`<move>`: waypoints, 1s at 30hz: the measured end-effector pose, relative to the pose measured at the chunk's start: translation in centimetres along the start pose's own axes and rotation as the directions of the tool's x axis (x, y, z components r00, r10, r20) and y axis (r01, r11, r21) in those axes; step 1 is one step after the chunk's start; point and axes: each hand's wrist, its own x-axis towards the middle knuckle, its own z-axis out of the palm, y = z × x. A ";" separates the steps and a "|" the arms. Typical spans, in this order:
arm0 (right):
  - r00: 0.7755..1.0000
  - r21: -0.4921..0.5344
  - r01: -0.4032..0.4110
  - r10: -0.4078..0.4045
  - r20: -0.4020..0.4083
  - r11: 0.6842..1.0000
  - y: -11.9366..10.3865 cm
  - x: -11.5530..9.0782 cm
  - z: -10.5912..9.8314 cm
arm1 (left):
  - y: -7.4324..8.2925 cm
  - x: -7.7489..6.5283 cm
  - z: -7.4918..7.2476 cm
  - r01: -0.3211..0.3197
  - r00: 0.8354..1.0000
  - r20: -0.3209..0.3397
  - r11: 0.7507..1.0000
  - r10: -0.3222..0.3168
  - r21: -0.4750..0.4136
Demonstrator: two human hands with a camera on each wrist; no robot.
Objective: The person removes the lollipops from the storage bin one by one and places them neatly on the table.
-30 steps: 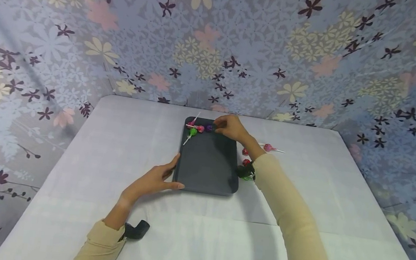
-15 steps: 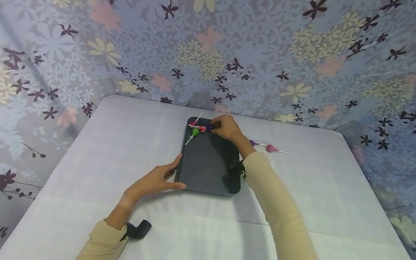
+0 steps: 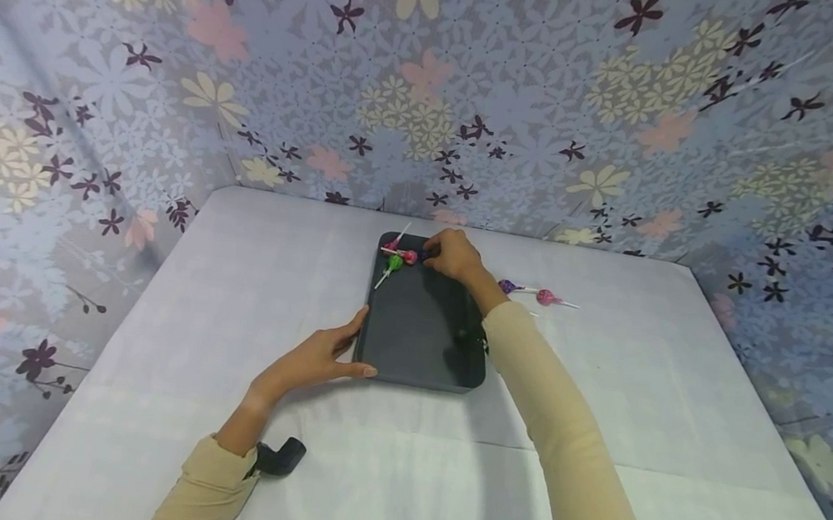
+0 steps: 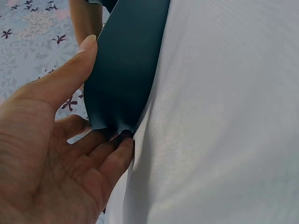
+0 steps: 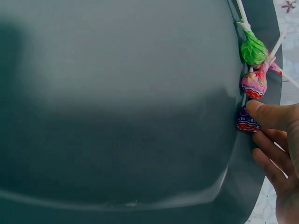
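A dark grey rectangular tray (image 3: 420,336) lies on the white-covered table. My left hand (image 3: 312,357) holds its near left corner, the thumb at the near edge and the fingers against the left side. At the far end of the tray, my right hand (image 3: 456,255) pinches a purple-wrapped lollipop (image 5: 247,122) near its head, mostly covered in the head view. Beside it in the tray lie a pink lollipop (image 5: 254,85), a green lollipop (image 3: 395,263) and another pink one in the far left corner.
Right of the tray, a purple lollipop (image 3: 508,286) and a pink lollipop (image 3: 546,297) lie on the tabletop (image 3: 638,382). My right forearm hides part of the area beside the tray. Flowered fabric (image 3: 414,126) rises behind the table.
The right hand has shifted slightly left toward the pink lollipop with the purple lollipop, then stayed nearly still. My right sleeve now covers the red lollipops beside the tray. The left hand keeps its place.
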 end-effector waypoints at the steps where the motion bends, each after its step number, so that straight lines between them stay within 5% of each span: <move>1: 1.000 -0.007 0.002 -0.002 -0.001 1.000 0.0 0.1 0.0 | 0.0 0.0 0.0 0.000 1.000 0.000 1.000 0.000 0.001; 30: 0.998 0.073 0.054 -0.052 -0.036 0.996 0.9 0.5 0.0 | 0.4 0.4 0.0 0.000 1.000 -0.005 1.000 0.000 0.019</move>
